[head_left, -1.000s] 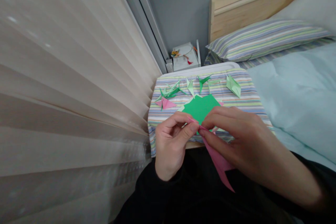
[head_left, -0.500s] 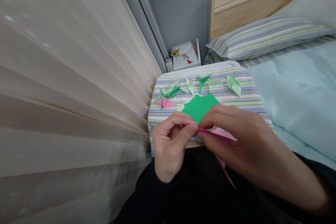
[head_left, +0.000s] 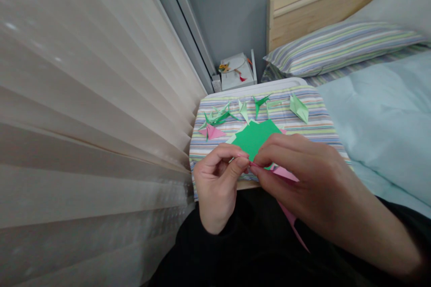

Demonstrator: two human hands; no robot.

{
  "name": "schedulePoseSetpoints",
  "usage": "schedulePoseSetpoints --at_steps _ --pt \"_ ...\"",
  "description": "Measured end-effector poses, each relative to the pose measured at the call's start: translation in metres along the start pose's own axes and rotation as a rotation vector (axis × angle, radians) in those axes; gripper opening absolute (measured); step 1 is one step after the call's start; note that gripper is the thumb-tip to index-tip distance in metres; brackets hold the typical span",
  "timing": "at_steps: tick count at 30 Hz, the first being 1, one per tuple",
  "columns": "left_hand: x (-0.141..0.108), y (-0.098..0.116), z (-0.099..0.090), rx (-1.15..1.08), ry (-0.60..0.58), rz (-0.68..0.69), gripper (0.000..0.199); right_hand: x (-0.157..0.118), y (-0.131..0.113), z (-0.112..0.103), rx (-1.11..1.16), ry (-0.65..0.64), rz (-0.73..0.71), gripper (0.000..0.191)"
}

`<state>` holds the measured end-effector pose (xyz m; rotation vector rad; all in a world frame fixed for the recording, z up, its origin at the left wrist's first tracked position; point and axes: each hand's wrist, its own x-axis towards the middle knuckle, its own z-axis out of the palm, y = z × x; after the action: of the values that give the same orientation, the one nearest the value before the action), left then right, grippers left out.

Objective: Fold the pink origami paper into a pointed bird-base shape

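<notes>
Between my two hands is a folded piece of pink origami paper (head_left: pixel 285 174), part of it showing past my right palm and a thin point hanging below. My left hand (head_left: pixel 218 184) pinches one tip of it between thumb and index finger. Close beside those fingertips, my right hand (head_left: pixel 299 179) is closed on the same paper, its palm hiding most of the folds. Just beyond the fingers lies a stack of square paper with a green sheet (head_left: pixel 257 136) on top.
On the striped cloth (head_left: pixel 313 130) stand several folded green paper cranes (head_left: pixel 220 116), a pink one (head_left: pixel 212 131) and a pale green folded piece (head_left: pixel 299 108). A pleated curtain (head_left: pixel 101 98) borders the left; a bed with a light blue quilt (head_left: pixel 387 94) is at the right.
Both hands have shifted very slightly left with the pink paper. Its hanging point has swung a little lower and to the right. The fingers remain pinched.
</notes>
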<state>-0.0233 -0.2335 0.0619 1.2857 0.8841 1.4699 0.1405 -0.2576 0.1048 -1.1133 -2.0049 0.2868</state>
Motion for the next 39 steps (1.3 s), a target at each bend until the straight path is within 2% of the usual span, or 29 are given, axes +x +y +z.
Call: schedulePoseSetpoints --at_steps 7,15,23,30,39 --pt "-0.0009 -0.0001 -0.0012 -0.033 -0.065 0.09 0.007 -0.0024 -0.0017 -0.0018 -0.022 0.029 -0.019 0.02" --pt "-0.0017 0.0022 0.0021 -0.053 -0.057 0.122 0.009 -0.0028 -0.0036 -0.0038 -0.035 0.022 -0.062 0.024" --pt "0.0008 0.004 0.0072 -0.088 0.011 0.109 0.016 -0.0008 -0.0047 -0.003 -0.04 0.015 -0.089 0.026" --pt "0.0034 0.0013 0.0064 -0.225 -0.017 0.069 0.013 -0.0023 -0.005 -0.001 -0.061 0.032 -0.089 0.027" --pt "0.0006 -0.0031 0.0017 -0.205 -0.095 0.083 0.008 -0.0026 -0.0041 -0.0025 -0.106 0.054 -0.128 0.029"
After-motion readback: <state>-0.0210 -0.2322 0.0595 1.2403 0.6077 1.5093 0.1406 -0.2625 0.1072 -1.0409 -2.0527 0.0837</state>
